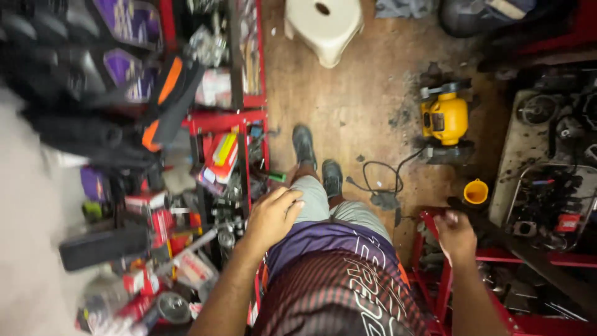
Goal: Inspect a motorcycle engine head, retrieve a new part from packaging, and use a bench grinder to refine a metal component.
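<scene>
You are standing in the narrow aisle of a cluttered workshop, looking straight down past your shirt to your shoes on the worn wooden floor [348, 106]. Your left hand [272, 214] is hanging loosely curled and holding nothing, right beside the red shelving rack [227, 119], whose shelves are packed with boxed parts, packets and metal pieces. Nearest to that hand are the small metal parts [225, 227] on the shelf just to its left, and a green-capped item [277, 177] is poking out a little above it. Your right hand [455, 231] is closing in a fist (motion blur is hiding whether anything small is inside, so I cannot tell) and hovering over the red metal frame [435, 274] on your right. Near it an orange funnel [476, 191] is sitting, and further up the floor a yellow bench grinder [444, 118] is resting with its black cord [379, 177] trailing toward your feet.

If you are reaching into the rack, you are best going in slowly with open fingers, since the shelves are crowded and loose boxes are leaning outward. Be minding the cord as you are shifting your feet, and be keeping clear of the white plastic stool [324, 25] ahead.
</scene>
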